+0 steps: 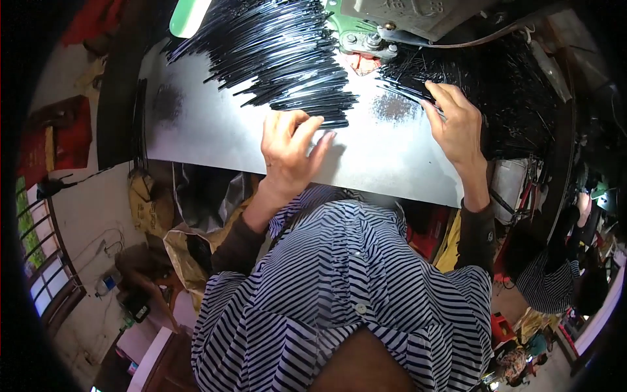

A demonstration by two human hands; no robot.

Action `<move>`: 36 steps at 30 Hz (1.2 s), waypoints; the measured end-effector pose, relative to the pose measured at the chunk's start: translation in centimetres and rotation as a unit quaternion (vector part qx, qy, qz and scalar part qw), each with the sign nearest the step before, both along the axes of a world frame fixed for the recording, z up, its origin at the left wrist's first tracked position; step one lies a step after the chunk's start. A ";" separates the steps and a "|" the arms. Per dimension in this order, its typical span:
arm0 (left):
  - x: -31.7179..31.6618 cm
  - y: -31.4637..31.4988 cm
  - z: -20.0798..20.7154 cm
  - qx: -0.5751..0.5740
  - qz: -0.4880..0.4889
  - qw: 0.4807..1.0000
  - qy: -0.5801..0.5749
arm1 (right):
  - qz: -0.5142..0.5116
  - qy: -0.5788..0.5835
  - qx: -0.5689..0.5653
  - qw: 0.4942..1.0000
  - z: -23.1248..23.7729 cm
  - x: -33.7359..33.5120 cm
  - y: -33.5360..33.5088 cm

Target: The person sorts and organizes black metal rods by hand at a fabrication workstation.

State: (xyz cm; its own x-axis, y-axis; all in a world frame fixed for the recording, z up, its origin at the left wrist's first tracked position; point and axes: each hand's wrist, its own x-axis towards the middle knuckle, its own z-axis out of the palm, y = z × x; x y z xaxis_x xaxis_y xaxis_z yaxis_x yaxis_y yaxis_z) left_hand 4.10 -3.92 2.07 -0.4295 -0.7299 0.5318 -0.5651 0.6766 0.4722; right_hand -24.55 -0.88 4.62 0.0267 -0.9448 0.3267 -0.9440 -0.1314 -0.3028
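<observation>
A big fan of thin black rods (274, 59) lies on a grey metal work plate (215, 130). My left hand (290, 153) rests on the plate at the near edge of that pile, fingers spread and touching the closest rods. My right hand (457, 127) lies flat on the right side of the plate, fingertips on a smaller bunch of black rods (408, 81) that point toward a grey and green machine (379, 26) at the back. Neither hand visibly grips anything.
More black rods (516, 98) fill a dark heap to the right of the plate. A light green part (188, 16) sticks out at the back left. Yellowish bags (186, 248) sit under the plate's left side. Another person in a striped shirt (555, 281) stands at the far right.
</observation>
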 end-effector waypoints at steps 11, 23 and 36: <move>0.4 -0.7 -1.8 0.011 0.030 0.995 -0.093 | 0.006 0.075 -0.002 0.997 -1.4 1.0 -1.7; 0.4 -0.7 -2.3 -0.007 0.039 0.994 -0.099 | 0.045 -0.016 0.036 0.998 -1.1 2.8 1.2; 0.5 -0.8 -2.2 0.000 0.043 0.995 -0.087 | 0.156 0.097 -0.053 0.981 -1.0 0.8 -3.3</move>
